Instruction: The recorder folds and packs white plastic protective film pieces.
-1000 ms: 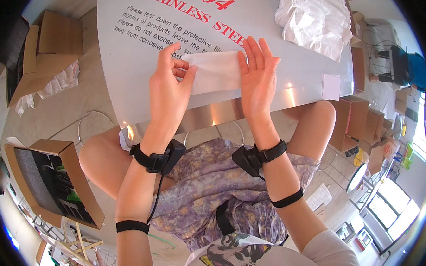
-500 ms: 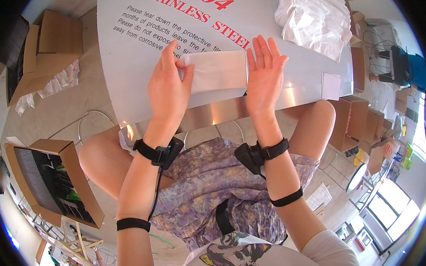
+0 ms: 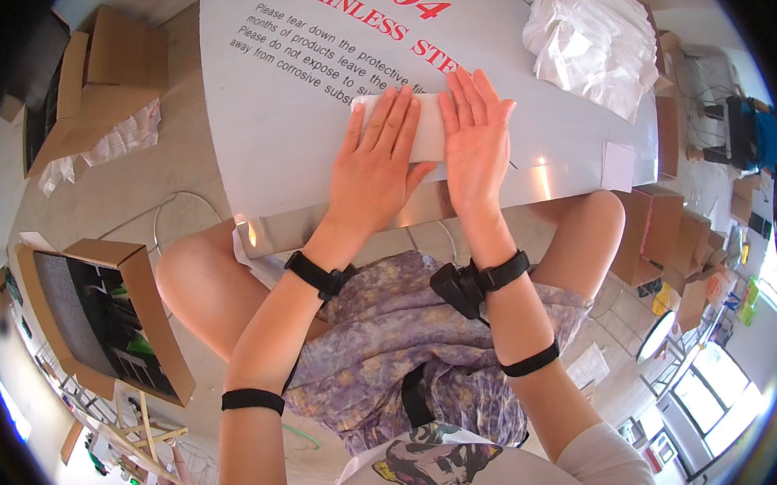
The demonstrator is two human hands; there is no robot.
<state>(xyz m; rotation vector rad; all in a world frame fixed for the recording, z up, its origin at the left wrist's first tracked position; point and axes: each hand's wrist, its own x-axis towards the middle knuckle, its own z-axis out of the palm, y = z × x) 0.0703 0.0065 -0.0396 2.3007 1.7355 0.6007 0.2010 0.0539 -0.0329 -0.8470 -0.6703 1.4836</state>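
A flat, folded white rectangle [image 3: 430, 133], thin like cloth or plastic film, lies on the film-covered steel tabletop [image 3: 287, 156]. Palm down, my left hand [image 3: 374, 160] rests flat over its left and middle parts, fingers stretched out and pointing away from me. My right hand [image 3: 479, 150] stands at its right end, palm turned partly up and fingers extended, with its edge against the piece. Neither hand grips anything. Much of the rectangle is hidden under my left hand.
At the far right of the tabletop sits a pile of thin white folded sheets [image 3: 585, 43]. A small pale card [image 3: 618, 165] lies by the right front corner. Open cardboard boxes stand on the floor at left [image 3: 124, 59], near left [image 3: 160, 333] and right [image 3: 647, 238].
My left hand has moved right from the rectangle's left edge and flattened over it, covering most of it. My right hand stays at the right end. The view has shifted slightly.
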